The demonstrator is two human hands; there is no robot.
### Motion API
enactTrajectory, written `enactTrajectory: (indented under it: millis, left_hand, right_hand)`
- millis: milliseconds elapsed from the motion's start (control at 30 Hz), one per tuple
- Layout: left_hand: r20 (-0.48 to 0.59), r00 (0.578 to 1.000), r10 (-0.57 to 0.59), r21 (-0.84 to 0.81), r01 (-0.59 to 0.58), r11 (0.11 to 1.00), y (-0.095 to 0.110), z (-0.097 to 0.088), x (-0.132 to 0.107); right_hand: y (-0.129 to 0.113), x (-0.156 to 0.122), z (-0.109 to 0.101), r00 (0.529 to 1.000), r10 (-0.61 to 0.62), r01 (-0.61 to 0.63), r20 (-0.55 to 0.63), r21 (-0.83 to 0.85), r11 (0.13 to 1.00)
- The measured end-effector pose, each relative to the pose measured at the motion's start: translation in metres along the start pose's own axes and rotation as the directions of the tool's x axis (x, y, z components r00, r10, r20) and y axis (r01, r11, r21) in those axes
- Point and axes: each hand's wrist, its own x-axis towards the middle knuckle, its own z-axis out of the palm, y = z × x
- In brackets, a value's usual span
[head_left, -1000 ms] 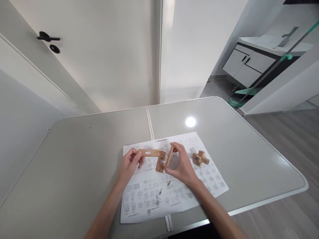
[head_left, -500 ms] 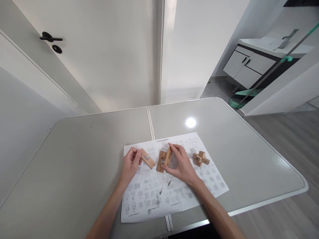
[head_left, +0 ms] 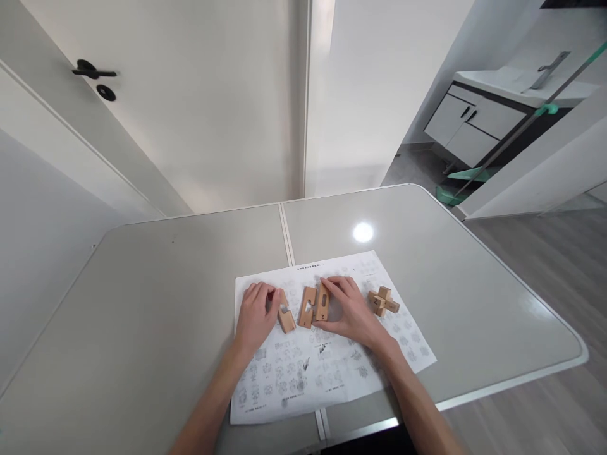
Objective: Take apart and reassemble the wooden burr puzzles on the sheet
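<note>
My left hand [head_left: 258,311] pinches the upper end of a notched wooden puzzle piece [head_left: 287,320], which slants on the printed sheet [head_left: 265,404]. Thumb and fingers of my right hand [head_left: 351,311] close on the two ends of a slotted wooden puzzle piece [head_left: 323,303] marked 2. Between the hands lies another notched piece [head_left: 307,308] marked 1, beside the slotted one and touched by neither hand. To the right of my right hand sits an assembled wooden cross-shaped puzzle [head_left: 383,301].
The sheet carries small puzzle diagrams and lies across the seam [head_left: 286,234] of a grey folding table [head_left: 142,316]. Beyond the table stand a white door with a black handle [head_left: 93,72] and, at right, a sink cabinet [head_left: 474,120].
The left piece has turned more upright and come down to the sheet, my left hand moving slightly right. The slotted piece has rolled so its slot faces up, a little right.
</note>
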Motion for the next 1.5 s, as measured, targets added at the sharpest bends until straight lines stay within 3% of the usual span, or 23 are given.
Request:
enactTrajectory:
  millis: [400,867,1033,1233,1500]
  left_hand:
    - [0.043,0.995,0.095,0.240,-0.102,0.965,0.000,0.005,-0.003]
    - [0.035,0.991,0.133,0.220,-0.137,0.966,0.003,0.004,-0.004]
    - [0.158,0.962,0.221,0.113,-0.240,0.964,0.007,0.001,-0.006]
    - [0.374,0.877,0.301,0.043,-0.341,0.939,0.009,0.000,-0.007]
    - [0.410,0.853,0.324,0.035,-0.369,0.929,0.010,0.001,-0.007]
  right_hand:
    - [-0.001,0.000,0.002,0.998,-0.064,0.064,0.001,-0.031,0.997]
    - [-0.010,0.004,0.010,0.992,-0.128,0.129,0.015,-0.007,0.992]
    - [-0.010,0.005,0.013,0.989,-0.145,0.145,0.014,-0.010,0.989]
    - [-0.007,0.005,0.016,0.988,-0.153,0.153,0.008,-0.029,0.988]
    - [-0.011,0.005,0.013,0.994,-0.108,0.105,0.017,0.111,0.988]
